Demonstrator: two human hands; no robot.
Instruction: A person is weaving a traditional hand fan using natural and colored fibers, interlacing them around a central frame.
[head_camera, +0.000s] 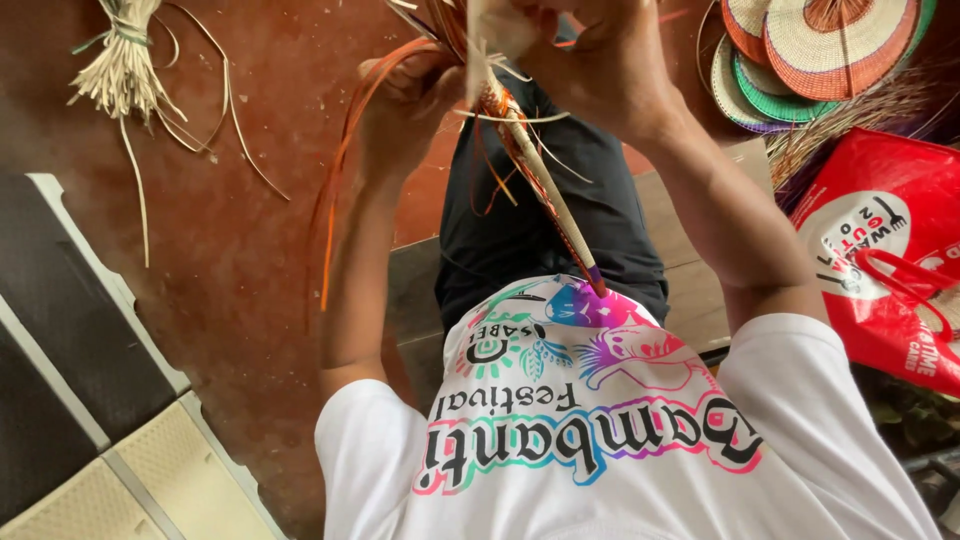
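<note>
I look down along my white printed shirt and dark trousers. A long, tapered woven handle (545, 190), pale with orange wrapping and a purple tip, slants from my hands down toward my chest. My right hand (595, 60) grips the top of this woven piece at the upper edge of the view. My left hand (410, 90) is closed on a bunch of long orange strips (335, 180) that curve down to the left. Loose pale strands stick out around the weave. The top of the piece is cut off by the frame edge.
A tied bundle of pale straw (125, 60) lies on the red-brown floor at upper left. Several colourful round woven fans (820, 50) are stacked at upper right above a red bag (890, 250). I sit on a wooden bench (700, 270). Dark and cream mats (70, 370) lie at left.
</note>
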